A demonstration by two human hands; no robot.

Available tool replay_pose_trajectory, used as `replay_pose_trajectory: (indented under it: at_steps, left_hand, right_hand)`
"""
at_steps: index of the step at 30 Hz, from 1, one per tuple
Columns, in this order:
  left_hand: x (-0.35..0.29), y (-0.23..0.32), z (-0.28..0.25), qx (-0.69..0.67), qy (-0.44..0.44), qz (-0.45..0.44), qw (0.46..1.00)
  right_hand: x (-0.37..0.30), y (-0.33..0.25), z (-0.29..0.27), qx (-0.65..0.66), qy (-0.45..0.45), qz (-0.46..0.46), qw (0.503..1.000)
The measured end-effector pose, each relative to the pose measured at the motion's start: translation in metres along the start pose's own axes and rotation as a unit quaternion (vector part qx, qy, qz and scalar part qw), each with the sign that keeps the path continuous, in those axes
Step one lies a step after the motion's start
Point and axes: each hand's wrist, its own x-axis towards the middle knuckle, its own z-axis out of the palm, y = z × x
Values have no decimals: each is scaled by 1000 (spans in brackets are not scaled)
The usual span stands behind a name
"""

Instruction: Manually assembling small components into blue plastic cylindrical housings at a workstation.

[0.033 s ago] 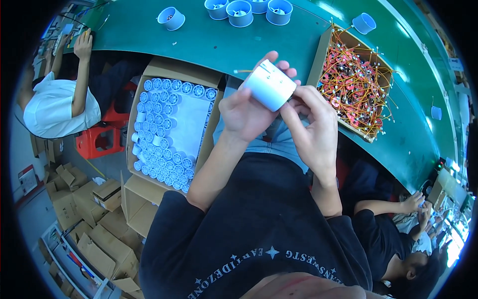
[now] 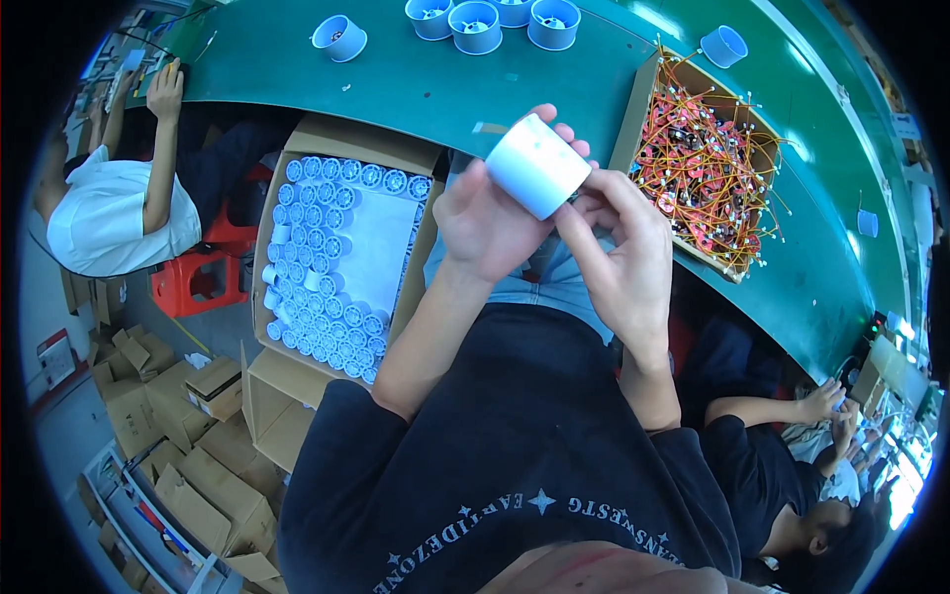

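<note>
A white plastic cylinder (image 2: 537,166) is held tilted in front of my chest, above the table's near edge. My left hand (image 2: 483,220) supports it from beneath, its fingertips curling round the far side. At the cylinder's lower right end, my right hand (image 2: 623,238) grips the rim between thumb and fingers. A short thin wire end (image 2: 487,128) shows beside the cylinder's upper left end. The inside of the cylinder is out of sight.
An open carton (image 2: 396,317) of white cylinders stands at left. On the green table (image 2: 416,89), a box (image 2: 625,139) holds red parts with orange wires; several round housings (image 2: 475,28) stand at the back. Co-workers sit left and right; red stools (image 2: 203,282) and cartons (image 2: 208,495) lie left.
The cylinder has turned about its long axis in my hands, so the slot and holes on its side have shifted out of clear view. My hands stay almost in place.
</note>
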Motion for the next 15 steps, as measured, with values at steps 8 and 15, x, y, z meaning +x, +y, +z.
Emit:
replay_pose_trajectory:
  at_steps: [8,15]
  left_hand:
    - [11,4,-4,4,11,13,1000]
    - [10,4,3,-21,67,-29,997]
  right_hand:
    - [6,2,9,44,62,7,997]
    - [7,-1,8,-25,54,5,998]
